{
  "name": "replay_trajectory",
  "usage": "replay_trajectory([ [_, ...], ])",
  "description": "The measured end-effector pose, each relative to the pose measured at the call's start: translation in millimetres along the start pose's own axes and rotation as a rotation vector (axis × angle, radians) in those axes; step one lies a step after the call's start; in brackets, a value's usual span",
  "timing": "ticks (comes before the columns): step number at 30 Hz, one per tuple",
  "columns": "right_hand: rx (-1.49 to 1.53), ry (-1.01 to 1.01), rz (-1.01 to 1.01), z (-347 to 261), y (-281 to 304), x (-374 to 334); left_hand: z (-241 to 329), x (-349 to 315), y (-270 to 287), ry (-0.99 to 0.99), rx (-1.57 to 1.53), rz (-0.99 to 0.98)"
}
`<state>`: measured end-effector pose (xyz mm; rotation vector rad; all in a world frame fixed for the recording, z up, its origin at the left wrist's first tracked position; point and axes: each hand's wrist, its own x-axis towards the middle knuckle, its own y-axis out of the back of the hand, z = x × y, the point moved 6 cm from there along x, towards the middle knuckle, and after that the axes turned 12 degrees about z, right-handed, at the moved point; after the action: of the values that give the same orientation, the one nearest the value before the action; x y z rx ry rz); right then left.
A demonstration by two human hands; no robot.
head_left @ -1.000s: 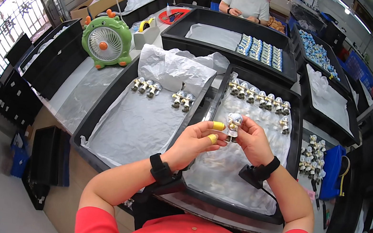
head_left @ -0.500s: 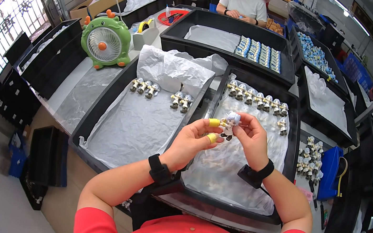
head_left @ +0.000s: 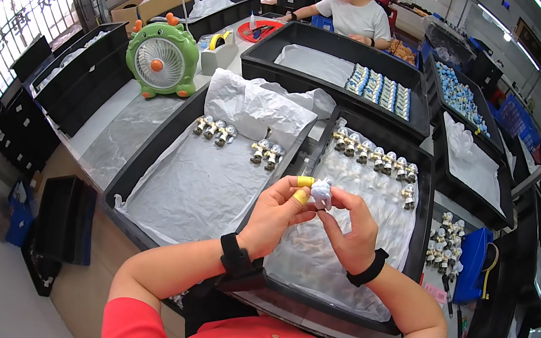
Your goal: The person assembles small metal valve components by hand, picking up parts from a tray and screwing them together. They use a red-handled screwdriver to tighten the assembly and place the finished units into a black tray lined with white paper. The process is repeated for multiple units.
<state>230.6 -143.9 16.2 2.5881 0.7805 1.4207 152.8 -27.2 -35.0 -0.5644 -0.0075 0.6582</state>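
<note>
The left hand (head_left: 278, 212), with yellow fingertip covers, and the right hand (head_left: 351, 231) both pinch a small white-wrapped metal fitting (head_left: 321, 192) above the black plastic tray lined with clear film (head_left: 421, 191). A row of small silver metal fittings (head_left: 374, 156) stands along that tray's far edge.

Bright, even daylight from windows (head_left: 6, 39) at left; sharp centre, strong fisheye bending and dark rim.
</note>
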Motion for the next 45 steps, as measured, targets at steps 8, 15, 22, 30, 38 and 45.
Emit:
replay_trajectory([
  [8,-0.034,0.165,-0.053,-17,-8,-7,13,-3,-10,-0.235,0.079,-0.126],
  [15,0.011,0.091,-0.020,-8,6,4,15,-5,-14,-0.216,0.078,-0.181],
  [22,0.003,0.078,-0.014,1,7,10,11,-5,-15,-0.223,0.124,-0.251],
  [30,0.026,0.021,-0.158,2,0,9,-1,-3,-12,0.107,-0.007,-0.275],
  [38,0.079,-0.047,-0.217,10,-1,7,-2,1,-12,0.200,-0.057,-0.278],
  [45,0.103,-0.067,-0.240,16,-2,7,0,1,-11,0.198,-0.102,-0.286],
])
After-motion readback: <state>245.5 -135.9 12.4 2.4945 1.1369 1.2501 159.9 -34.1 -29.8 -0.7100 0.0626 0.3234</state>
